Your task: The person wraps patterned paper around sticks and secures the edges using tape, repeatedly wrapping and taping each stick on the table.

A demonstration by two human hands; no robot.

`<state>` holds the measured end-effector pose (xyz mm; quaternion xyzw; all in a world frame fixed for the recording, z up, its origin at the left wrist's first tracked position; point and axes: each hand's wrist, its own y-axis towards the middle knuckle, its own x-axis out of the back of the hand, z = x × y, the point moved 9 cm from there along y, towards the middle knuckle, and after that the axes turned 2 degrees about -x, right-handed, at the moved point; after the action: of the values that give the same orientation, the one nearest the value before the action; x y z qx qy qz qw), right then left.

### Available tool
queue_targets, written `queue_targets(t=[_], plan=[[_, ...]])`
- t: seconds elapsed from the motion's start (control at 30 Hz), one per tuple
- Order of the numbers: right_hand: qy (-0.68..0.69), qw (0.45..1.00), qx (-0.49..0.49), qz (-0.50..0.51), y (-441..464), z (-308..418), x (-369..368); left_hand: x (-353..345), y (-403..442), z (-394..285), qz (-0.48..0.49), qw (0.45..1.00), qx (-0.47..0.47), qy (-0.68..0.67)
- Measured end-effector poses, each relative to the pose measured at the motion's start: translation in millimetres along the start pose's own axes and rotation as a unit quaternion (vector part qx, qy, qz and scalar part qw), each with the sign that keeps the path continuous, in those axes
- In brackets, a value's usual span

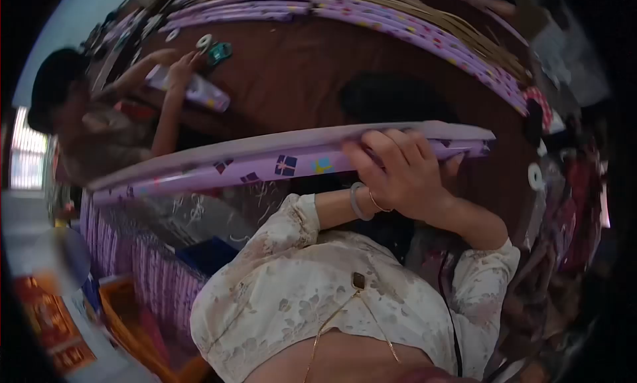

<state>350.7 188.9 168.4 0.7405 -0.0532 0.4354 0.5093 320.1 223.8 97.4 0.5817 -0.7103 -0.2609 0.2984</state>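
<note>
A long roll of purple wrapping paper with a gift-box print stretches across the view in front of me. Its pale, unprinted side shows along the upper edge. My right hand curls over the roll near its right end, fingers closed on the top edge. My left hand crosses beneath the right one at the wrists and is mostly hidden. Only some fingers show, bent against the roll to the right.
Across the brown table, a co-worker handles another purple roll beside a green tape dispenser. Finished-looking purple rolls line the far edge. Stacked rolls and an orange crate stand at lower left.
</note>
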Motion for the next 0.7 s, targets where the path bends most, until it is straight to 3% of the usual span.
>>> queue_targets(t=[0.1,0.17,0.2,0.27,0.3,0.33,0.4,0.43,0.47,0.5,0.57,0.6,0.7], plan=[[0.041,0.995,-0.089,0.008,-28.4,-48.7,-5.4,-39.5,2.7,5.1,0.033,0.999,-0.024,0.023],[0.064,0.989,-0.132,-0.006,-45.1,-75.1,-1.2,-70.7,-2.6,8.4,0.065,0.986,-0.067,0.14],[0.034,0.99,-0.139,-0.008,-45.4,-84.1,-1.7,-87.3,-9.9,14.0,0.105,0.959,-0.099,0.243],[-0.016,0.987,-0.163,-0.009,-48.9,-111.9,6.0,-125.5,-28.9,35.9,0.239,0.908,-0.143,0.314],[-0.052,0.985,-0.167,-0.009,-49.8,-126.3,10.0,-117.8,-22.0,50.3,0.292,0.956,0.022,0.028],[-0.087,0.982,-0.168,-0.011,-53.3,-142.1,13.8,-108.1,-17.5,63.9,0.259,0.912,0.202,-0.245],[-0.099,0.98,-0.175,-0.014,-69.0,-179.1,12.8,-77.1,-2.8,51.6,0.289,0.871,0.243,-0.313],[-0.105,0.977,-0.187,-0.015,-96.1,-201.3,11.6,-59.8,18.8,37.6,0.296,0.928,0.085,-0.208],[-0.088,0.977,-0.195,-0.009,-112.0,-217.3,6.2,-33.7,37.8,23.0,0.288,0.949,-0.076,-0.1],[-0.09,0.976,-0.198,-0.011,-129.4,-230.6,0.5,-14.7,57.4,28.5,0.241,0.961,-0.131,-0.028],[-0.055,0.967,-0.245,0.029,-168.4,-261.4,-24.5,9.4,91.7,69.0,0.177,0.957,-0.176,0.148],[-0.04,0.964,-0.261,0.045,-178.8,-270.1,-34.8,15.9,105.1,98.0,0.2,0.937,-0.186,0.22],[-0.004,0.954,-0.284,0.092,-203.2,-281.8,-60.2,39.2,120.6,178.7,0.232,0.909,-0.179,0.297]])
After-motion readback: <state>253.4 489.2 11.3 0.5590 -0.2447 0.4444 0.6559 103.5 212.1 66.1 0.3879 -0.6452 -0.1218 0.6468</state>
